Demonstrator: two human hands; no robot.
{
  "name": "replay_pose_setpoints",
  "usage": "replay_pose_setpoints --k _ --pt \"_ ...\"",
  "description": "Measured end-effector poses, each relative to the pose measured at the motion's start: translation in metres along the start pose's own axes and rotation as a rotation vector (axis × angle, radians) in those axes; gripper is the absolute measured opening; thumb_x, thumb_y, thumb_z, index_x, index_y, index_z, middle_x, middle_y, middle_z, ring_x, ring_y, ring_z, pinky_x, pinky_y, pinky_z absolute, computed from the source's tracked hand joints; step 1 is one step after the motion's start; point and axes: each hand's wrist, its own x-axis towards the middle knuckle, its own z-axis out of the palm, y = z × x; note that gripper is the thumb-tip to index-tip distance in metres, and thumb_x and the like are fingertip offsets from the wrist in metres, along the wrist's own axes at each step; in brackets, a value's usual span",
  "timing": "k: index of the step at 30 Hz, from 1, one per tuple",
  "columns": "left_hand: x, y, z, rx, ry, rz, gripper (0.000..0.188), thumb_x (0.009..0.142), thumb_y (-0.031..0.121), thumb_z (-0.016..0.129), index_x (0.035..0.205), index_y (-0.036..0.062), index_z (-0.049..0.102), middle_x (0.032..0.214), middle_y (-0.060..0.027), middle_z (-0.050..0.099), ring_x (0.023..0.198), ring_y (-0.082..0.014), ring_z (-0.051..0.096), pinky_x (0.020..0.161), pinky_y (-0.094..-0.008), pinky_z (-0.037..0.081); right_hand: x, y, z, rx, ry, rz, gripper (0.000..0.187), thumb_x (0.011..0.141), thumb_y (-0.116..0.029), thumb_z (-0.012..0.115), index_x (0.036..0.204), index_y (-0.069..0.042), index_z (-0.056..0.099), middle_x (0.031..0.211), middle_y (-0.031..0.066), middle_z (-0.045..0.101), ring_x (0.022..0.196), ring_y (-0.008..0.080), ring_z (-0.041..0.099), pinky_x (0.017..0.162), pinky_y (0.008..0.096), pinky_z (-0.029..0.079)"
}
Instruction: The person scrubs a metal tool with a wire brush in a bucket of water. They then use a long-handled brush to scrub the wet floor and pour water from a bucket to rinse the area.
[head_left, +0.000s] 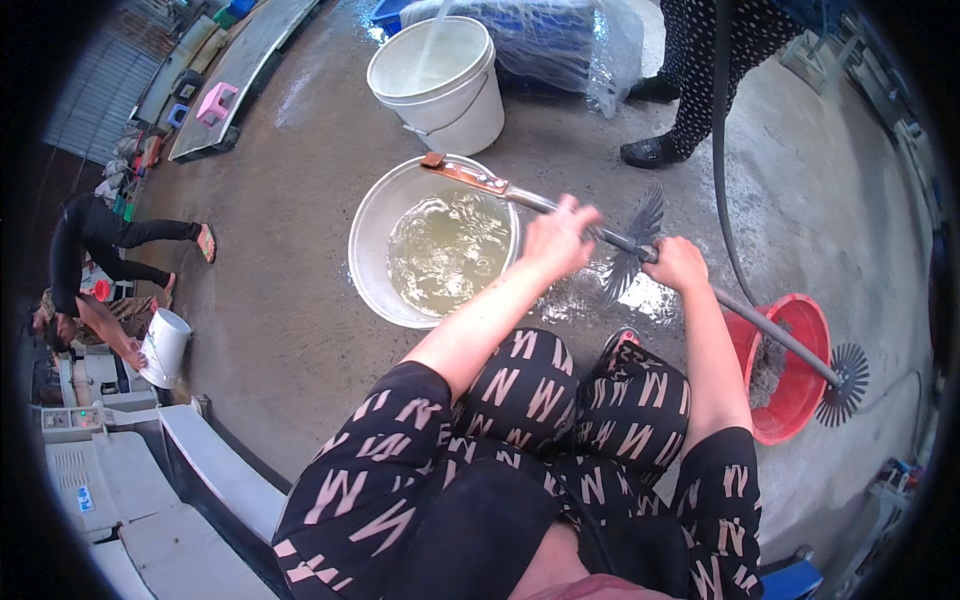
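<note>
Both hands clamp a long grey metal rod (600,235) slanting over the rim of a round metal basin of murky water (372,262).

The left hand (556,238) and right hand (678,264) have fingers wrapped tight around the rod; wet concrete beside the basin could loosen the grip, tipping the rod's brown-handled end (462,174) into the water.

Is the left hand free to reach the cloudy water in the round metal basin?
Probably not now: the left hand grips the long metal rod, though the round metal basin lies open beside it.
</note>
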Motion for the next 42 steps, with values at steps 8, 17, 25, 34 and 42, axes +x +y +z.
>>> replay_pose_setpoints --k 8,17,25,34,42 --pt "-0.021 -0.062 -0.031 -0.091 0.485 -0.226 0.029 0.072 0.017 0.07 0.101 0.0174 0.065 0.106 -0.0094 0.062 0.093 -0.0292 0.065 0.078 -0.0373 0.053 -0.005 0.0 -0.002 -0.052 0.041 -0.011 0.032 0.068 -0.031 0.065 0.092 -0.012 0.07 0.086 0.0157 0.069 0.086 0.0333 0.066 0.08 0.0442 0.052" --pt "-0.026 -0.155 -0.04 -0.078 0.555 -0.658 0.032 0.075 0.019 0.069 0.105 0.0118 0.062 0.114 -0.0123 0.06 0.089 -0.0279 0.065 0.079 -0.0398 0.051 -0.003 -0.002 0.002 -0.061 0.082 0.023 0.038 0.065 -0.032 0.069 0.097 -0.011 0.068 0.084 0.0156 0.069 0.085 0.0324 0.066 0.079 0.0423 0.052" --pt "-0.075 -0.248 0.044 0.21 -0.686 -0.9 0.067 0.072 0.019 0.071 0.133 0.0048 0.047 0.14 -0.0148 0.043 0.122 -0.0327 0.051 0.101 -0.0401 0.043 -0.001 0.001 0.008 -0.085 0.168 -0.024 0.04 0.063 -0.032 0.072 0.094 -0.008 0.068 0.082 0.0158 0.069 0.083 0.0332 0.066 0.079 0.0421 0.052" --pt "-0.029 -0.143 -0.071 -0.299 0.436 -0.456 0.031 0.072 0.026 0.075 0.098 0.0126 0.068 0.099 -0.0083 0.068 0.091 -0.0237 0.066 0.081 -0.0386 0.051 -0.002 0.004 0.012 -0.14 0.175 -0.032 0.039 0.064 -0.033 0.075 0.094 -0.009 0.07 0.082 0.015 0.069 0.081 0.0323 0.067 0.076 0.0421 0.053" --pt "0.008 -0.127 -0.084 0.233 0.405 -0.469 0.025 0.076 0.033 0.072 0.096 0.0197 0.066 0.1 -0.0038 0.06 0.091 -0.0301 0.064 0.076 -0.044 0.053 0.001 0.004 0.011 -0.12 0.153 -0.033 0.035 0.066 -0.032 0.072 0.094 -0.011 0.07 0.08 0.0154 0.069 0.08 0.0329 0.067 0.075 0.0431 0.054"
